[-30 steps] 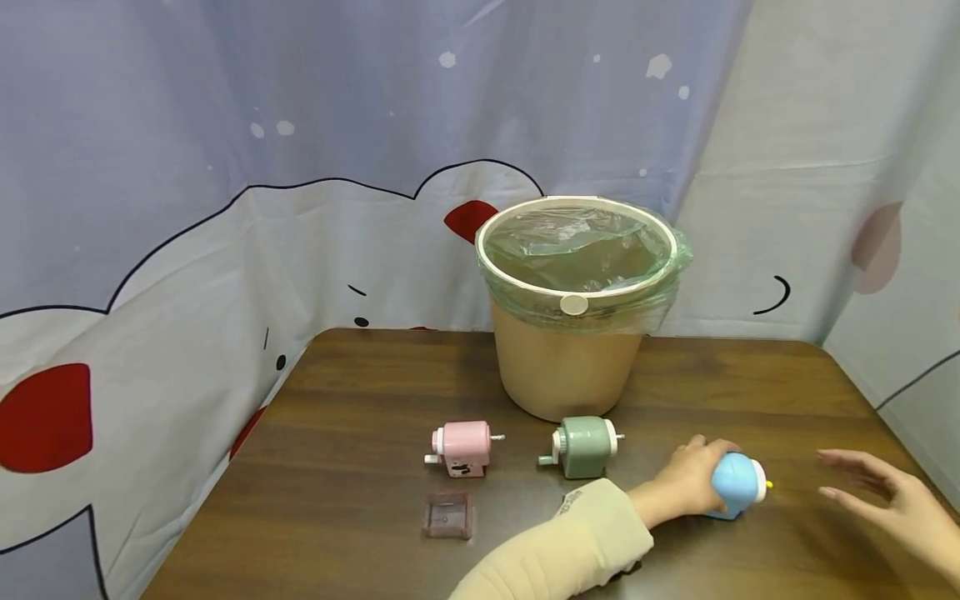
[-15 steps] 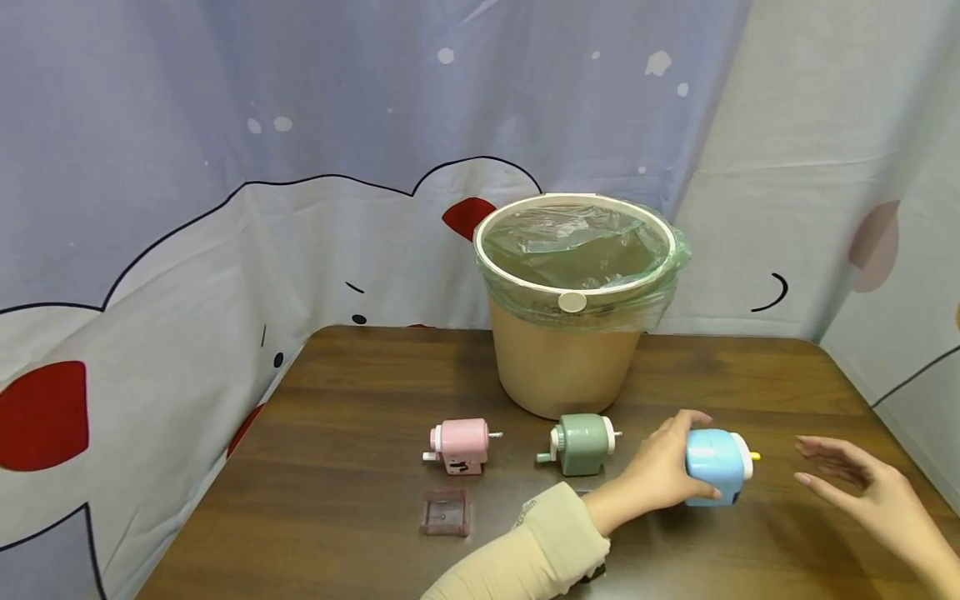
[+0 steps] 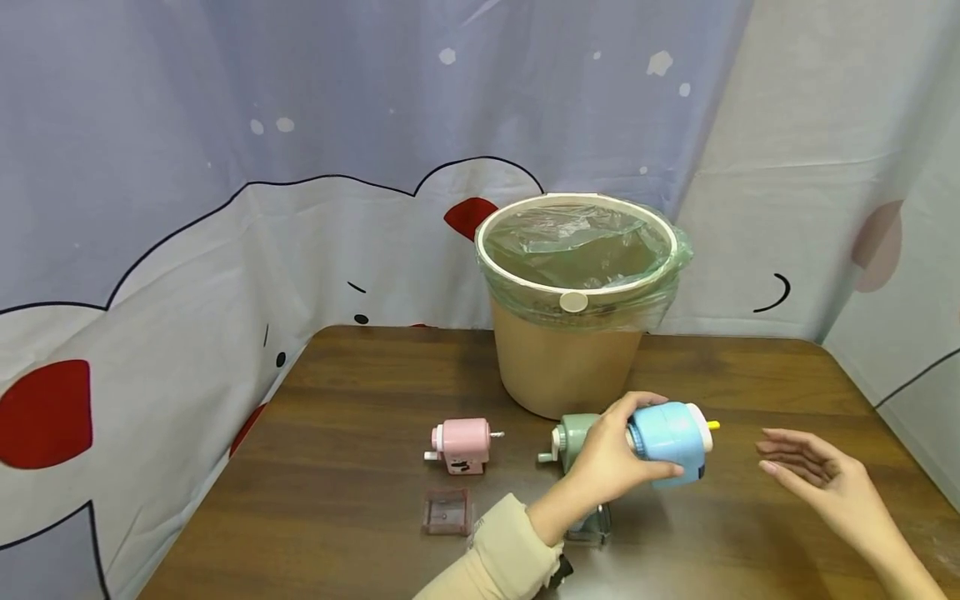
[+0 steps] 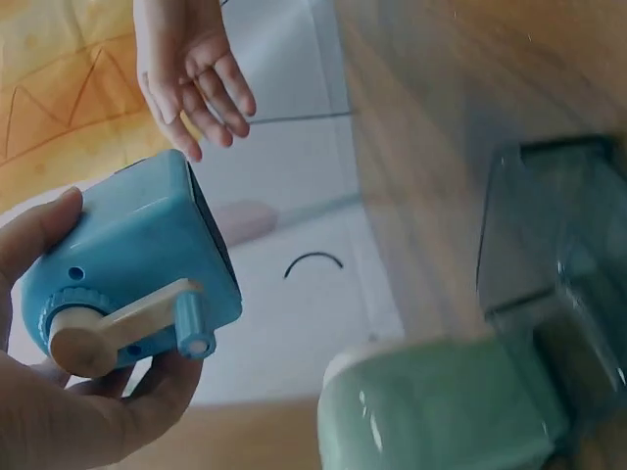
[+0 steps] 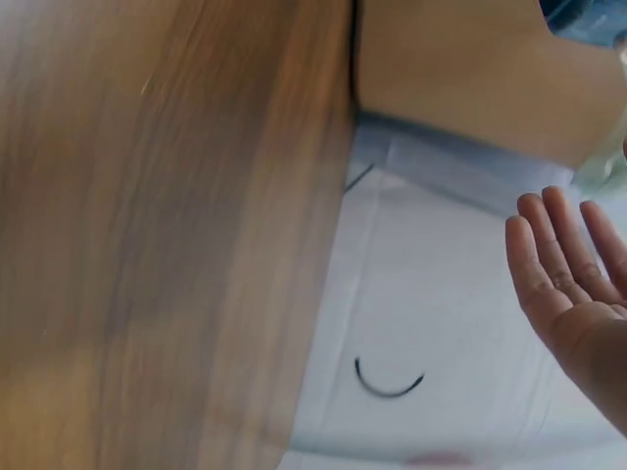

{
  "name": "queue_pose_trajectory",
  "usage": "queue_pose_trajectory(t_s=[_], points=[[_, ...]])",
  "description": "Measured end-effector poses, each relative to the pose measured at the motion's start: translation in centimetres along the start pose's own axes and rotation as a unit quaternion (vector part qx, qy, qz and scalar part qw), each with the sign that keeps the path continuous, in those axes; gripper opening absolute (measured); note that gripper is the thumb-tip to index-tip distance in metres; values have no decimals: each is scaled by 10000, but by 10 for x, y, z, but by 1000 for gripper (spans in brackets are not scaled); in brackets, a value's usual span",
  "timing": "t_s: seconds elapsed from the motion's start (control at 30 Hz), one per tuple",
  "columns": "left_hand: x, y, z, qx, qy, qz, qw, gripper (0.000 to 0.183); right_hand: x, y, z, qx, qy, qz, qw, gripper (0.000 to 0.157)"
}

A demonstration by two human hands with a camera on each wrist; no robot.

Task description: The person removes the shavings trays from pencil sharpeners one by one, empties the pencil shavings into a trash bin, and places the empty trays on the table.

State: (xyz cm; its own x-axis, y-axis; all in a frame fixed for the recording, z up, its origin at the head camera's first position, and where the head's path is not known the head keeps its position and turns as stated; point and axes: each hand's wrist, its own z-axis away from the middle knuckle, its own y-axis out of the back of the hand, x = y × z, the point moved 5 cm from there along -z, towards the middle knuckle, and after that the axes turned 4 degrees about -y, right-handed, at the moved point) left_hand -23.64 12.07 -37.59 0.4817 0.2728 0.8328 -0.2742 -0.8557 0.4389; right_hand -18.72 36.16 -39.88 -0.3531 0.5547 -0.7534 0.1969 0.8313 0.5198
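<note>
Clear of the tabletop, my left hand [image 3: 611, 458] grips a blue hand-crank pencil sharpener [image 3: 670, 442], fingers over its top and thumb along the near side. A yellow tip sticks out of its white right end. In the left wrist view, the sharpener's cream crank [image 4: 147, 313] faces the camera. To the right, my right hand [image 3: 828, 483] hovers with loosely bent fingers and holds nothing. Partly hidden behind my left hand is a green sharpener [image 3: 576, 433]. A pink sharpener [image 3: 466, 446] stands farther left.
A beige bin [image 3: 566, 367] with a green plastic liner stands at the table's back. A small reddish see-through tray [image 3: 447, 511] lies before the pink sharpener. Another clear tray [image 3: 592, 527] sits near my left wrist. A printed curtain [image 3: 360, 108] hangs behind.
My left hand has lifted the blue sharpener off the table and carried it left, in front of the green one. My right hand has moved left too, staying apart from it.
</note>
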Motion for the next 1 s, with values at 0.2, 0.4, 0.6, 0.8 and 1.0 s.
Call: queue_pose_trajectory(t_s=[0.2, 0.4, 0.6, 0.8, 1.0], points=[[-4, 26, 8, 258, -115, -137, 9995, 70, -23, -23, -3, -238, 103, -187, 9995, 38], [-14, 51, 18, 271, -242, 577, 9977, 69, -44, -45, -4, -384, 193, -258, 9987, 37], [-13, 81, 42, 467, -344, 402, 9975, 70, -66, -70, -3, -404, 547, -268, 9973, 44], [-4, 117, 72, 923, -350, 57, 9951, 71, -96, -86, -3, -343, 1385, -415, 9889, 56], [-2, 126, 92, 835, -305, 400, 9952, 72, -109, -100, -6, -686, 1403, -643, 9856, 55]])
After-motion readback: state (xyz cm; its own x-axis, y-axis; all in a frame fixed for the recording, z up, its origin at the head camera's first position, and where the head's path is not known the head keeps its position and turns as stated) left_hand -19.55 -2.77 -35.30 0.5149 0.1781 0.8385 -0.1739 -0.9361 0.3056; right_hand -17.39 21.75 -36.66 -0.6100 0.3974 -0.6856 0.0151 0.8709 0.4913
